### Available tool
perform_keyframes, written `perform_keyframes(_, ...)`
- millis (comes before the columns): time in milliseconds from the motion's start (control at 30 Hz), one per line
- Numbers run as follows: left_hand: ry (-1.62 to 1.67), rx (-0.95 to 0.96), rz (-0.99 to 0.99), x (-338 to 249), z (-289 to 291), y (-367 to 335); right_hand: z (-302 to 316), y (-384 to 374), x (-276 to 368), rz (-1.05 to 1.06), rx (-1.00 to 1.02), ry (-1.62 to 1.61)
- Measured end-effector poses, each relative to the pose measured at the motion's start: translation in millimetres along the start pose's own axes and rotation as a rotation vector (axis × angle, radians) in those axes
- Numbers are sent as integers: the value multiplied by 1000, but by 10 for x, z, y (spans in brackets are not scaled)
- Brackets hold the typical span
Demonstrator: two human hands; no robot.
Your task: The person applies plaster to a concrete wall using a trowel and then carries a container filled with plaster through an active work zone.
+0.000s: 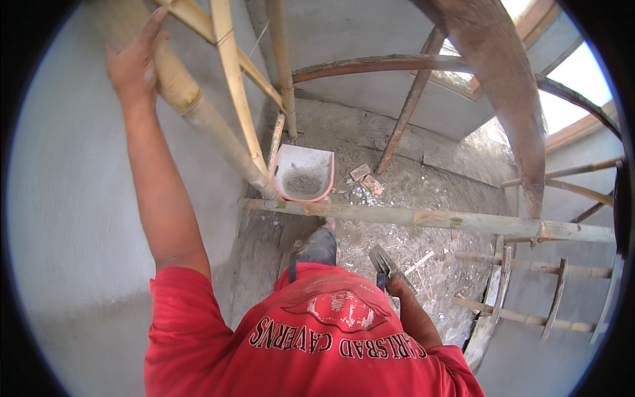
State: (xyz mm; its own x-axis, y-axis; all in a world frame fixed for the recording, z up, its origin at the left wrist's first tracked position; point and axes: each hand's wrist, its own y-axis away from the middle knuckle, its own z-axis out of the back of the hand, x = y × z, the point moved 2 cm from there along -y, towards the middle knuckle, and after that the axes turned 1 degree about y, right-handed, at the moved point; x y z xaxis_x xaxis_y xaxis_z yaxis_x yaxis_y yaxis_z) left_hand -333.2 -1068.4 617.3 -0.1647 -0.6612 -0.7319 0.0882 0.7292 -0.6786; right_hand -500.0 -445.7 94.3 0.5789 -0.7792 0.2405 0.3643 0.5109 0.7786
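Observation:
My left hand (135,63) is raised at the upper left, gripping a thick bamboo pole (205,122) that slants down toward the floor. My right hand (400,289) hangs low beside my body, closed on a trowel (381,259) with a grey metal blade. Part of that hand and the tool's handle are hidden by my red shirt. Ahead of my legs, a whitish scoop-shaped container (324,159) with a reddish rim stands on the floor, with grey mortar in its bottom.
A horizontal bamboo pole (377,216) crosses in front of me. Broken bricks (368,178) and rubble lie beyond it. A dark, blurred curved beam (506,79) hangs at upper right. Bamboo ladder-like framing (529,264) stands at right; a plastered wall (73,198) rises on the left.

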Motion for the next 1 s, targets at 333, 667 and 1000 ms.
perform_keyframes(333, 45, -37, 25, -79, -36, 11, 65, -200, -291, -69, 37, 52)
perform_keyframes(667, -64, 31, 21, -94, 97, -138, 201, -480, -149, 29, -211, -59)
perform_keyframes(1000, -738, 493, 296, 739, 1283, 3444, -557, 748, -441, 27, 17, 25)
